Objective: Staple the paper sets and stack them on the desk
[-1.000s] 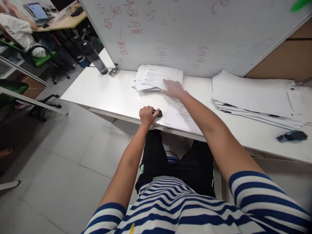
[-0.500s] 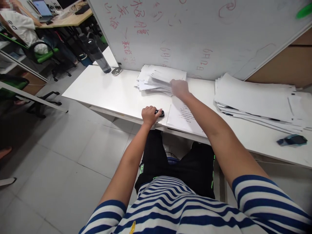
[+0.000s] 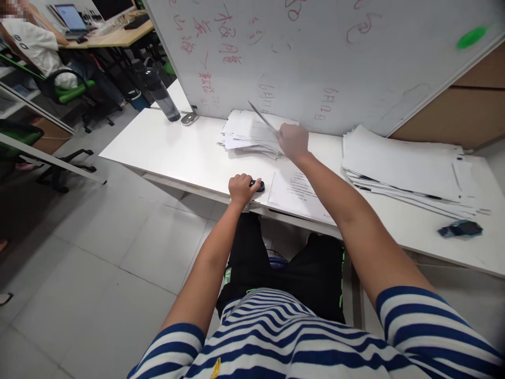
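Observation:
My left hand (image 3: 241, 188) is closed round a small black object (image 3: 258, 186) near the table's front edge; most of it is hidden under my fingers, so its kind is unclear. With my right hand (image 3: 293, 140) I grip a paper sheet (image 3: 263, 117) by its edge, tilted up and seen nearly edge-on. Just below and left of it lies an uneven stack of papers (image 3: 241, 123). Between my arms a printed sheet (image 3: 294, 196) lies flat on the white table (image 3: 165, 139), partly covered by my right forearm.
A larger paper pile (image 3: 398, 158) lies to the right, with a dark watch-like item (image 3: 461, 229) in front. At the left stand a water bottle (image 3: 160, 93) and a computer mouse (image 3: 189, 118). A whiteboard (image 3: 307, 63) rises behind the table. Another person (image 3: 35, 47) sits at the far left.
The sheet in my right hand has swung up off the stack and now stands steeply tilted. My left hand stays at the black object. The view has shifted slightly.

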`<state>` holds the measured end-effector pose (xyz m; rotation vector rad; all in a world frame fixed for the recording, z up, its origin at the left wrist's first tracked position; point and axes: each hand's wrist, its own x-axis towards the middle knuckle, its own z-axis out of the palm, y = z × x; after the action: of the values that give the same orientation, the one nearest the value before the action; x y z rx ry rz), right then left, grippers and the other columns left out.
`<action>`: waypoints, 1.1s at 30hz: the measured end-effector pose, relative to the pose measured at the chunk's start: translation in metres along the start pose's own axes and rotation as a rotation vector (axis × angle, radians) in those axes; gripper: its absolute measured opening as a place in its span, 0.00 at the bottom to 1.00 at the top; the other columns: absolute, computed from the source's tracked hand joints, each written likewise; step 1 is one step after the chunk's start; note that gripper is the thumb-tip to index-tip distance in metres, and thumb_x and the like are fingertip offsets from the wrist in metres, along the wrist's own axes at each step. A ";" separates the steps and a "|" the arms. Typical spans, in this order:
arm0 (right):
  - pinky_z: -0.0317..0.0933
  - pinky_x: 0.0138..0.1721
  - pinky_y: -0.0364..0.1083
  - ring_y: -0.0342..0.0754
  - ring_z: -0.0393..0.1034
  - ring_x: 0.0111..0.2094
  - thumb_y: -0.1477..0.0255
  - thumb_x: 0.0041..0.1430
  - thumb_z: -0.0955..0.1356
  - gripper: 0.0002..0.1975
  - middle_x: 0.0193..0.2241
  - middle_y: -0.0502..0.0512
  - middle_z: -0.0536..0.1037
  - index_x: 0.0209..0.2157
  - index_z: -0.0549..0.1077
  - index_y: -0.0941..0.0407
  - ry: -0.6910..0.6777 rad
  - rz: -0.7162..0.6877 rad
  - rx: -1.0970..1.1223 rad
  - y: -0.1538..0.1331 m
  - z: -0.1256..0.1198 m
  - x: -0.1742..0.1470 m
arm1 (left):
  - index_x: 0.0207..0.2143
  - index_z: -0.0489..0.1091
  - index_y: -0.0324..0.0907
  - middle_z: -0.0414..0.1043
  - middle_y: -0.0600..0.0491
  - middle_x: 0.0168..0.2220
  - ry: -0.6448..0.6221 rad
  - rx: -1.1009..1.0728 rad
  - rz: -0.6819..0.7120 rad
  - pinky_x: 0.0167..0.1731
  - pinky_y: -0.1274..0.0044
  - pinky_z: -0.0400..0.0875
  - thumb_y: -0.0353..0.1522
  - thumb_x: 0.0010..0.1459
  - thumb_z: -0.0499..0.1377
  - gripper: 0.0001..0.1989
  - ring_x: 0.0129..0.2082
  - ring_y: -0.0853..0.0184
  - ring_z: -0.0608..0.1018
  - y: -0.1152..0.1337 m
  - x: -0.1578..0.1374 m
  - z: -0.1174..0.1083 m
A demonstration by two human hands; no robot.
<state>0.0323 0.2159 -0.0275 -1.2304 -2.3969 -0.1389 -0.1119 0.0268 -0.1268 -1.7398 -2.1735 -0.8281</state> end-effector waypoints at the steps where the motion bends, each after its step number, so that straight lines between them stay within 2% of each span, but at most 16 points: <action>1: 0.60 0.43 0.53 0.60 0.71 0.43 0.66 0.72 0.58 0.18 0.37 0.67 0.79 0.46 0.75 0.61 -0.018 -0.032 -0.028 0.001 0.001 0.003 | 0.22 0.65 0.45 0.72 0.48 0.26 0.002 0.009 0.005 0.33 0.67 0.51 0.46 0.64 0.59 0.21 0.32 0.60 0.73 0.000 0.000 0.000; 6: 0.60 0.41 0.55 0.60 0.73 0.39 0.61 0.72 0.57 0.23 0.36 0.71 0.80 0.44 0.76 0.63 -0.152 -0.195 -0.068 0.005 0.016 0.022 | 0.22 0.65 0.45 0.71 0.49 0.26 -0.003 0.017 0.012 0.33 0.68 0.51 0.46 0.63 0.59 0.21 0.32 0.61 0.72 0.000 -0.001 -0.003; 12: 0.58 0.39 0.51 0.57 0.73 0.37 0.58 0.74 0.51 0.29 0.33 0.68 0.80 0.47 0.74 0.63 -0.172 -0.138 0.010 0.007 0.033 0.024 | 0.22 0.65 0.45 0.71 0.48 0.26 -0.044 -0.043 -0.004 0.33 0.67 0.53 0.48 0.63 0.59 0.21 0.33 0.60 0.72 0.001 -0.002 -0.004; 18: 0.58 0.40 0.50 0.59 0.75 0.40 0.65 0.73 0.53 0.24 0.40 0.71 0.81 0.48 0.74 0.63 -0.282 -0.208 -0.028 0.007 0.036 0.006 | 0.22 0.65 0.45 0.70 0.48 0.26 -0.058 -0.056 -0.027 0.34 0.68 0.53 0.47 0.63 0.60 0.21 0.33 0.60 0.71 0.002 -0.001 -0.005; 23: 0.58 0.42 0.52 0.61 0.75 0.42 0.72 0.67 0.60 0.15 0.42 0.71 0.80 0.48 0.74 0.62 -0.362 -0.200 -0.045 0.006 0.027 0.001 | 0.23 0.65 0.45 0.70 0.48 0.26 -0.060 -0.038 -0.020 0.34 0.67 0.53 0.47 0.64 0.58 0.21 0.33 0.59 0.71 0.002 -0.001 -0.005; 26: 0.59 0.42 0.53 0.62 0.74 0.41 0.77 0.63 0.63 0.14 0.40 0.71 0.80 0.48 0.74 0.63 -0.368 -0.154 -0.058 0.005 0.019 0.001 | 0.23 0.65 0.45 0.71 0.48 0.26 -0.050 -0.026 -0.009 0.34 0.67 0.52 0.47 0.64 0.58 0.21 0.33 0.59 0.71 0.001 -0.001 -0.003; 29: 0.60 0.41 0.55 0.62 0.73 0.40 0.80 0.61 0.61 0.16 0.39 0.71 0.79 0.47 0.74 0.64 -0.334 -0.149 -0.070 0.004 0.009 0.002 | 0.23 0.65 0.45 0.71 0.48 0.27 -0.046 -0.034 -0.012 0.34 0.67 0.52 0.47 0.63 0.59 0.21 0.33 0.59 0.72 0.000 -0.001 -0.003; 33: 0.60 0.38 0.54 0.60 0.73 0.38 0.78 0.66 0.55 0.19 0.38 0.70 0.79 0.45 0.75 0.63 -0.261 -0.149 -0.088 0.003 -0.015 0.001 | 0.23 0.65 0.46 0.71 0.48 0.27 -0.047 -0.062 -0.039 0.34 0.67 0.53 0.48 0.63 0.59 0.21 0.34 0.59 0.72 0.000 -0.001 -0.002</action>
<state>0.0392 0.2140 -0.0141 -1.1699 -2.7359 -0.1371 -0.1121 0.0249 -0.1262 -1.7680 -2.2413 -0.8816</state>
